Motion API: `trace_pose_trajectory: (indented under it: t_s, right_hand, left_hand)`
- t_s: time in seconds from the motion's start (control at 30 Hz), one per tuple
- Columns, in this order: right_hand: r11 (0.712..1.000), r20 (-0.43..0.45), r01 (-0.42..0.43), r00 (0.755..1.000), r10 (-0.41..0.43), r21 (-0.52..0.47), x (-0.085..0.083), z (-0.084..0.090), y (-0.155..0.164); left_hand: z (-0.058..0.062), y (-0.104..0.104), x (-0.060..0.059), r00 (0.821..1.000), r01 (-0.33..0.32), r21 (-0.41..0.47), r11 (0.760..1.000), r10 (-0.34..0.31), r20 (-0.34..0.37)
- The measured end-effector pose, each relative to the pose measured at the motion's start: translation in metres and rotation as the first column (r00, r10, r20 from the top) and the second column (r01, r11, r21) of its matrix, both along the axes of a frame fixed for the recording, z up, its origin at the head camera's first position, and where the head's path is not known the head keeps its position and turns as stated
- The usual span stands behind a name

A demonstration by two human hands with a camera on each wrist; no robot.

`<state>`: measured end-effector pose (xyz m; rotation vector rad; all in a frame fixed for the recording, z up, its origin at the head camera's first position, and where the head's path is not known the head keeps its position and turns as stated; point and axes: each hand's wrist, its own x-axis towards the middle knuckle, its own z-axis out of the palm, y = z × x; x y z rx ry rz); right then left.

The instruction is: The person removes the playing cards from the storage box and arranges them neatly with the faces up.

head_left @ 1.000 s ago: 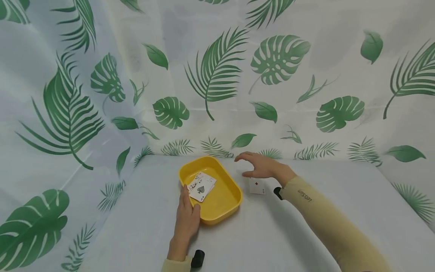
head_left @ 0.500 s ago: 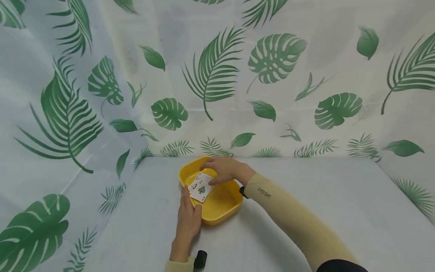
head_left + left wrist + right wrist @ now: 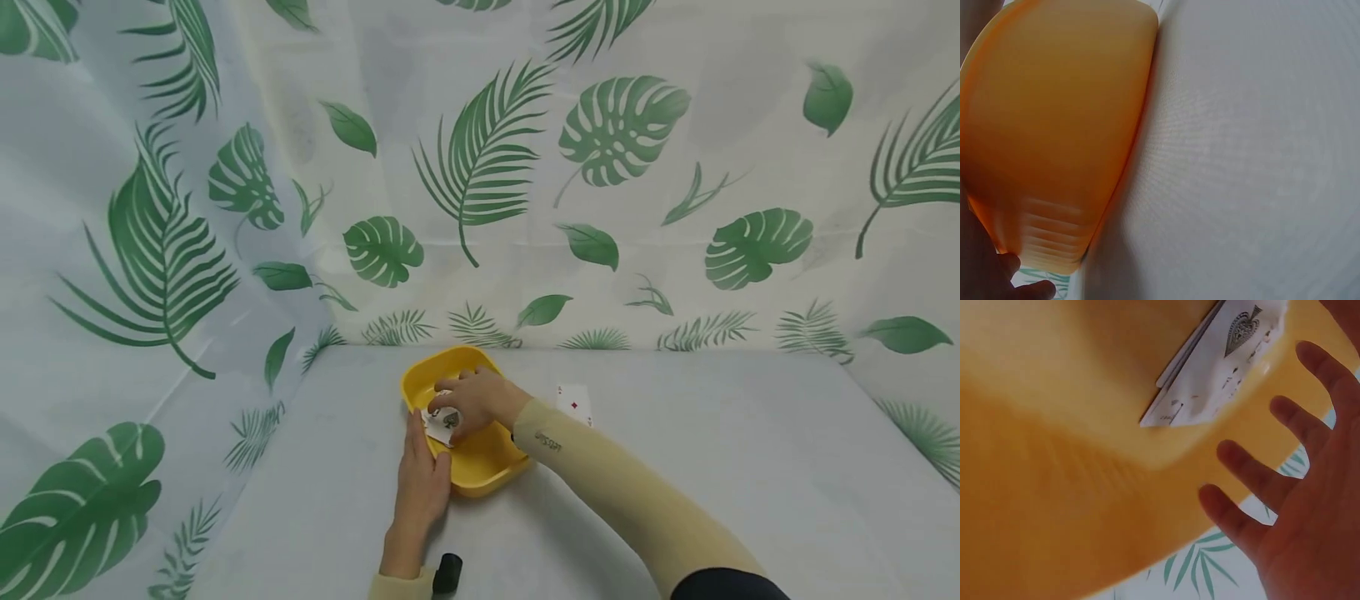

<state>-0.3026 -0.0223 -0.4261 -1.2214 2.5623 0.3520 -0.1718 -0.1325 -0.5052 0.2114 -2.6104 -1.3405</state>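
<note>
From the head view I see a yellow tray point(image 3: 487, 467) sitting on the desk point(image 3: 675, 433), close to the back corner where the leaf-printed cloth point(image 3: 480, 167) hangs behind it. My left hand point(image 3: 423, 483) lies flat against the tray's near-left rim, fingers straight and together, pressing the side rather than curling round it; the left wrist view shows only the tray's orange-yellow outer wall point(image 3: 1054, 137) tight against the desk cloth, with a bit of skin at the bottom edge. My right hand point(image 3: 471, 402) is down inside the tray over a small stack of playing cards point(image 3: 442, 421). The head view has the fingers bent over the cards, but I cannot tell whether they pinch one or merely hover; in the right wrist view the fingers point(image 3: 1260, 481) are spread and loosely relaxed, apart from the cards, holding nothing that I can see. The top card point(image 3: 1229, 356) lies face up with a large ornate spade, an ace of spades by the look of it; its small corner print is too blurred to read. One more card point(image 3: 574, 405) lies on the desk just right of the tray, face up with a single red diamond pip. My right sleeve point(image 3: 600, 483) carries a short dark logo near the wrist, which I cannot read with confidence
</note>
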Motion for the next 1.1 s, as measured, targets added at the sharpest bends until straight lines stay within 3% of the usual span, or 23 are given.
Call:
trace_pose_trajectory:
  t_s: [0.17, 0.5, 0.77, 1.1]
  right_hand:
    - [0.999, 0.03, 0.008, 1.0, -0.009, 0.051, 0.0, -0.003, -0.006]
    - [1.0, -0.002, -0.01, 1.0, 0.01, -0.001, -0.004, -0.017, -0.013]
    - [0.987, 0.098, 0.116, 0.99, -0.106, -0.109, -0.015, -0.026, -0.01]
    - [0.964, 0.187, 0.198, 0.968, -0.165, -0.175, -0.015, -0.027, -0.011]
  left_hand:
    - [-0.001, 0.0, 0.0, 1.0, -0.007, -0.012, 1.0, 0.007, 0.006]
    - [-0.001, -0.001, 0.001, 1.0, -0.006, -0.026, 1.0, 0.006, 0.011]
    - [-0.001, -0.003, -0.002, 1.0, -0.003, -0.023, 1.0, 0.003, 0.002]
    - [-0.001, -0.003, -0.001, 1.0, -0.013, -0.035, 0.999, 0.014, 0.015]
